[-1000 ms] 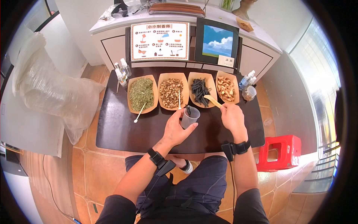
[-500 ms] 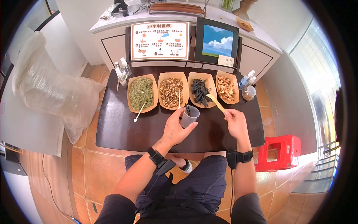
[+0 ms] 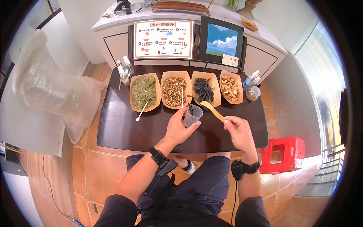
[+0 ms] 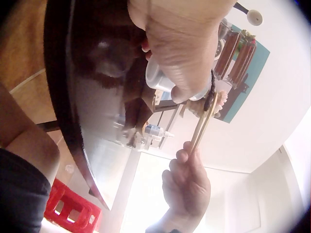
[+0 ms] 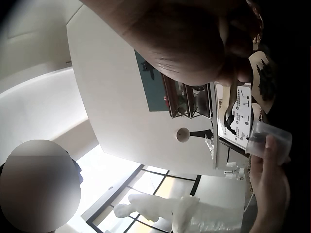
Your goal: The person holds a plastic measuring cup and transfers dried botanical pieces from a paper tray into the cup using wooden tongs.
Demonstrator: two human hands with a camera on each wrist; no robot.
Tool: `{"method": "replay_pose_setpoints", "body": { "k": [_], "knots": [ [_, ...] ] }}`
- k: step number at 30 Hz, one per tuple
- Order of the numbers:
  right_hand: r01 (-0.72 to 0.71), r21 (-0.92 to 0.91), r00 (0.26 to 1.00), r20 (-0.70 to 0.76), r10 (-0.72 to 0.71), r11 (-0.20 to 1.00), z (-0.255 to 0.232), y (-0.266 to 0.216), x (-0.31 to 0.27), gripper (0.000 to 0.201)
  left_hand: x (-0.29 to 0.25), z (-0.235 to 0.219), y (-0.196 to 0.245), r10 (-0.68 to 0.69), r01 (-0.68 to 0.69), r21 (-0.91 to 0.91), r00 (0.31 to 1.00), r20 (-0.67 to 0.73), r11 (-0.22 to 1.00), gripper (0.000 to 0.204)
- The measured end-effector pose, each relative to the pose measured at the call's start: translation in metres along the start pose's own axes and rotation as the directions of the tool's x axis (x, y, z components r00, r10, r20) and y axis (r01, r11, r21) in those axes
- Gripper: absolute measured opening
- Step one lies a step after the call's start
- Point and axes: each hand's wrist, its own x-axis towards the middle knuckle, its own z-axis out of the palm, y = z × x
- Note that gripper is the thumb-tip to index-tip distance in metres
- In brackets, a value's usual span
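Note:
My left hand (image 3: 179, 126) holds a translucent plastic cup (image 3: 193, 120) around its side, close over the table; a dark strip sticks up at its rim. My right hand (image 3: 240, 132) pinches pale wooden tongs (image 3: 214, 112). At their tip a blackish strip (image 4: 210, 92) juts out toward the cup's mouth. Past the cup, a paper tray (image 3: 215, 99) holds a heap of black dried strips (image 3: 203, 90). In the right wrist view, the cup (image 5: 274, 141) sits between the left thumb and fingers, below the tongs' tip.
Other paper trays hold green dried herb (image 3: 143, 92), brown chopped bits (image 3: 174, 90) and tan dried pieces (image 3: 230, 87). Small white spoons (image 3: 141, 111) lean on two of them. Spray bottles (image 3: 125, 70) stand at both back corners, with a jar (image 3: 253, 93) at right. A red stool (image 3: 283, 155) stands right of the table.
The tongs have come away from the tray of black strips, moving left and toward the body, so their tip is now beside the cup's rim with a dark strip. The left hand stays put.

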Motion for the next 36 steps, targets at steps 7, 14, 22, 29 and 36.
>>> {"method": "replay_pose_setpoints", "body": {
  "k": [7,14,22,29,36],
  "knots": [
    [-0.016,-0.165,1.0,-0.001,0.016,0.986,0.019,-0.007,-0.001,0.02,0.0,-0.001,0.001,-0.033,0.033,-0.002,0.999,0.013,0.999,0.059],
    [0.032,-0.331,0.999,-0.007,-0.036,0.943,0.013,-0.021,-0.008,0.02,0.0,0.003,-0.007,0.054,-0.054,-0.001,0.999,-0.008,0.999,0.061],
    [-0.044,-0.322,0.999,-0.036,0.034,0.946,-0.005,-0.023,-0.004,0.021,-0.001,0.003,-0.008,0.106,-0.105,0.03,0.993,-0.043,0.994,0.059],
    [-0.082,-0.585,0.981,-0.188,-0.037,0.807,-0.001,0.007,0.033,0.023,0.0,0.0,-0.001,0.036,-0.036,0.025,0.999,-0.005,0.999,0.059],
    [-0.176,-0.677,0.984,-0.149,0.101,0.715,0.005,-0.008,0.051,0.025,0.0,0.0,-0.001,0.017,-0.017,0.009,1.0,0.0,1.0,0.059]
  ]
}}
